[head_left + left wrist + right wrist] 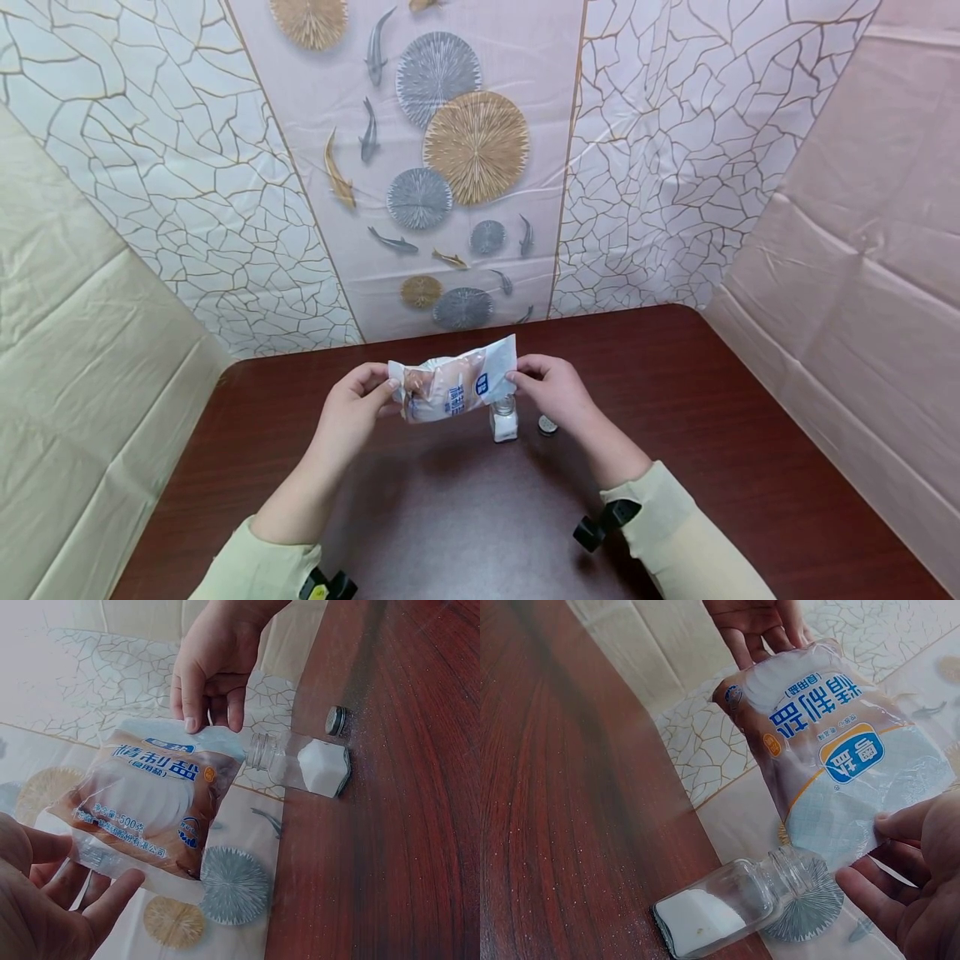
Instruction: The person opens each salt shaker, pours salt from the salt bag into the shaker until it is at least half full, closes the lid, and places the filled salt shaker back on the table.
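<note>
A plastic bag of salt (448,390) is held up above the table between both hands. My left hand (354,417) pinches one end of it between thumb and fingers. At the opposite, paler end, my right hand (561,393) pinches a corner. Just beneath that end stands an open glass jar (712,915), upright and partly filled with white salt. In the left wrist view the bag (146,799) shows blue print and a 500 g marking. Near the jar lies a small round lid (547,426), which looks perforated in the head view.
The dark red-brown tabletop (427,517) carries fine white grains, seen in the wrist views. A patterned cloth (465,250) hangs behind the table's far edge. Beige cloth walls (847,275) flank both sides.
</note>
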